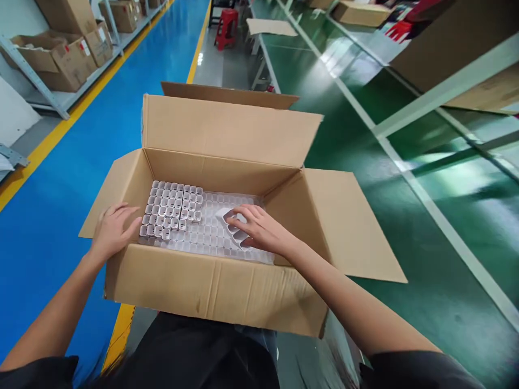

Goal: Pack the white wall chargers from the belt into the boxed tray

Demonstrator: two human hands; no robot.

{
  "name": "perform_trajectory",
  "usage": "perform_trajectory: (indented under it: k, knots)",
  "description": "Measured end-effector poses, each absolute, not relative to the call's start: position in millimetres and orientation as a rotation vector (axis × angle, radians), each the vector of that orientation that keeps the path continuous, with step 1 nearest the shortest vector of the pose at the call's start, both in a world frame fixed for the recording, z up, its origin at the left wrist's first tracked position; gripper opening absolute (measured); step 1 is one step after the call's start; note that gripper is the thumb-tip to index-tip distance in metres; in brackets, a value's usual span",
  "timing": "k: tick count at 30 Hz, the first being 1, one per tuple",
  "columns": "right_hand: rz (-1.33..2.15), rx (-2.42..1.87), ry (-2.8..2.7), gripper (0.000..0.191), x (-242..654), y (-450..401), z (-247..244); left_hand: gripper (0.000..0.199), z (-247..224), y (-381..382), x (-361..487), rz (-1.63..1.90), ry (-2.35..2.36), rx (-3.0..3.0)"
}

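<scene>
An opened cardboard box (239,292) stands in front of me, its flaps folded outward. In its left part, small square hollow pieces (166,208), whitish with silvery rims, stand upright in tight rows. Under and beside them lies a clear plastic layer of square cells (211,232). My right hand (261,227), inside the box, grips a short row of similar square hollow pieces (237,229), tilted above the clear layer; the fingers partly cover it. My left hand (115,229) rests over the box's left front corner, fingers stretched and thumb apart, beside the standing pieces.
Shelving (77,89) with cardboard cartons (67,62) lines the left, past a blue floor (156,54). A long green worktable (348,146) with metal rails runs along the right. A red stool (227,28) stands farther back. Part of a red glove (399,31) shows at upper right.
</scene>
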State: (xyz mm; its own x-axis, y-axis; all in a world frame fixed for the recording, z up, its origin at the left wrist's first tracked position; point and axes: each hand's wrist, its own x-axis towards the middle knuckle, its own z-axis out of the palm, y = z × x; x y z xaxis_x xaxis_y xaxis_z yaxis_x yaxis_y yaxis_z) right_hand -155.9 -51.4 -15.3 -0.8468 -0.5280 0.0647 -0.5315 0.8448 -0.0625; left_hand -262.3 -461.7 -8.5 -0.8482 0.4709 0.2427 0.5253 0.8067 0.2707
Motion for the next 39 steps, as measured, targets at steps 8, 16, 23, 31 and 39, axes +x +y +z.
perform_trajectory:
  k: [8,16,23,31,39]
  knots:
    - [-0.012,1.733,-2.827,0.064,-232,-101,-130,0.029,-19,-458,-261,-0.497,-2.736,-0.735]
    - [0.275,1.884,-2.623,0.049,-241,-150,-178,0.018,-14,-454,-260,-0.512,-2.724,-0.739]
    - [0.203,2.029,-2.471,0.042,-261,-187,-188,0.013,-13,-452,-260,-0.541,-2.709,-0.751]
    - [0.228,1.959,-2.443,0.033,-258,-221,-195,0.014,-15,-452,-260,-0.573,-2.707,-0.737]
    - [0.263,1.883,-2.500,0.030,-277,-271,-192,0.014,-14,-452,-259,-0.592,-2.703,-0.739]
